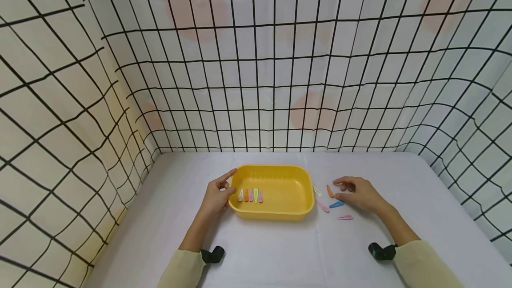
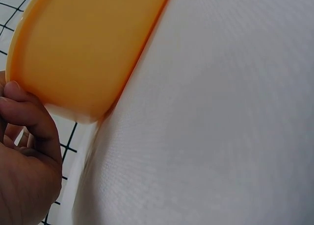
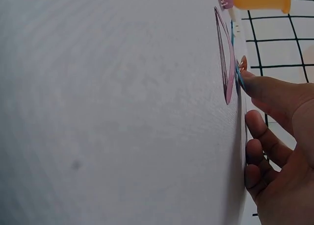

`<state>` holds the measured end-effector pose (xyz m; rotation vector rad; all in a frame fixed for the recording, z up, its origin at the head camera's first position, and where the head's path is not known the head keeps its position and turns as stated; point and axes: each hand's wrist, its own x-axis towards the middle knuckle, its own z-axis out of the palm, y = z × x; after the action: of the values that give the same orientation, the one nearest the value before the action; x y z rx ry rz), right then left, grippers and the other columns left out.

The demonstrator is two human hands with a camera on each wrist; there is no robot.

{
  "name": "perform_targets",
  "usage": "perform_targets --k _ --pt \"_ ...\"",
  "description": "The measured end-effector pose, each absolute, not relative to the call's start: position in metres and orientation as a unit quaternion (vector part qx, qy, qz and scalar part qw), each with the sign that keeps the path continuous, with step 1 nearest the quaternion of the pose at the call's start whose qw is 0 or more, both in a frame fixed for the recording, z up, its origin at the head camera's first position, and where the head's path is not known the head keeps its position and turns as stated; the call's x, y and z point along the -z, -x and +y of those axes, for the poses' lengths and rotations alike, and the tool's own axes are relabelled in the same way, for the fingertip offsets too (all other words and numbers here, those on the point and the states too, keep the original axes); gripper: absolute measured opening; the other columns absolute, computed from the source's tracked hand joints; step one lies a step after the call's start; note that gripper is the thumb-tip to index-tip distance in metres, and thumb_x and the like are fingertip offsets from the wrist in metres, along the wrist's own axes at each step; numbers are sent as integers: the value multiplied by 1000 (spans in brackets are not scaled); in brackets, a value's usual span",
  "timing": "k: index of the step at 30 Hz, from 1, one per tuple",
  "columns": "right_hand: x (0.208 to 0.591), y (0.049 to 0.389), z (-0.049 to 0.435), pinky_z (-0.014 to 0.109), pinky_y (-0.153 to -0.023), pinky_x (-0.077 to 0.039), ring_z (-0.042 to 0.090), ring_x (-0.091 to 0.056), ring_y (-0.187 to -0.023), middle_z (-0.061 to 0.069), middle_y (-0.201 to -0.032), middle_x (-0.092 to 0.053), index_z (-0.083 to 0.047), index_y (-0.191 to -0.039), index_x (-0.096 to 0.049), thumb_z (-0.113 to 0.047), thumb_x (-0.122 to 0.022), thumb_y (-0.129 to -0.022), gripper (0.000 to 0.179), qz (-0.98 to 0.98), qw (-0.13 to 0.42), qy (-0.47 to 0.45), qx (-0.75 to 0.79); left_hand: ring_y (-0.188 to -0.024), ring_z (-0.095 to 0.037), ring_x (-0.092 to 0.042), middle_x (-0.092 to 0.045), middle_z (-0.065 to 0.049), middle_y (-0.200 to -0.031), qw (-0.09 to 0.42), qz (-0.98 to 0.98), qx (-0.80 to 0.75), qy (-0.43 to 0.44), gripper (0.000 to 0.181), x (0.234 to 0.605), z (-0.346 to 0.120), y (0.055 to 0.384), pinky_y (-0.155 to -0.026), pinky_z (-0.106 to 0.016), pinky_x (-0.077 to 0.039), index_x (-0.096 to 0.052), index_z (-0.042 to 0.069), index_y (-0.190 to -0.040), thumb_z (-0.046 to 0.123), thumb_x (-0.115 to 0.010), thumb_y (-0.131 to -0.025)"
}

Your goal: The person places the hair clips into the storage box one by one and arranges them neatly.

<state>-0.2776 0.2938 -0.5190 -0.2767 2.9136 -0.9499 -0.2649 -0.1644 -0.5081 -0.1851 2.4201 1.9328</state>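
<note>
At the left end of a yellow tray (image 1: pixel 272 215), my left hand (image 1: pixel 215 198) grips the rim, thumb over the inner side. Inside the tray, several snap hair clips stand in a row near that end: a white clip (image 1: pixel 240 195), an orange one, a green clip (image 1: pixel 256 195) and two pink ones. My right hand (image 1: pixel 358 194) is over the table right of the tray, thumb and fingers apart. Its thumb tip is right at a blue hair clip (image 1: pixel 336 204), and an orange hair clip (image 1: pixel 330 191) lies just left of its fingers.
Between tray and right hand lie a pale hair clip (image 1: pixel 317 191) and a pink hair clip (image 1: pixel 323 207). Another pink hair clip (image 1: pixel 346 218) is nearer the front. White cloth (image 1: pixel 276 252) covers the table; black wire grid (image 1: pixel 274 61) stands around the back and sides.
</note>
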Motion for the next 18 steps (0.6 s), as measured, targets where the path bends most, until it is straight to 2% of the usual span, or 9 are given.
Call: perform_targets --k 4,10,18 --pt "519 278 293 36 -86 -47 23 -53 -99 1 -99 -62 -15 -128 -71 -40 -79 -88 48 947 40 89 305 -43 -12 -39 -47 -3 -82 19 779 -623 64 61 508 -164 266 -41 -18 -40 -65 33 -140 4 -68 -86" --pt "518 281 291 41 -93 -47 25 -52 -103 2 -102 -60 -15 -134 -67 -47 -83 -82 63 945 65 101 305 -43 -12 -39 -47 -3 -83 20 779 -624 67 61 508 -164 266 -42 -17 -40 -65 33 -140 4 -69 -87" --pt "521 289 294 33 -78 -38 21 -48 -94 2 -95 -54 -16 -131 -69 -46 -84 -81 59 941 68 119 309 -42 -11 -39 -47 -2 -81 19 777 -626 60 61 509 -164 266 -41 -17 -39 -65 32 -140 3 -68 -86"
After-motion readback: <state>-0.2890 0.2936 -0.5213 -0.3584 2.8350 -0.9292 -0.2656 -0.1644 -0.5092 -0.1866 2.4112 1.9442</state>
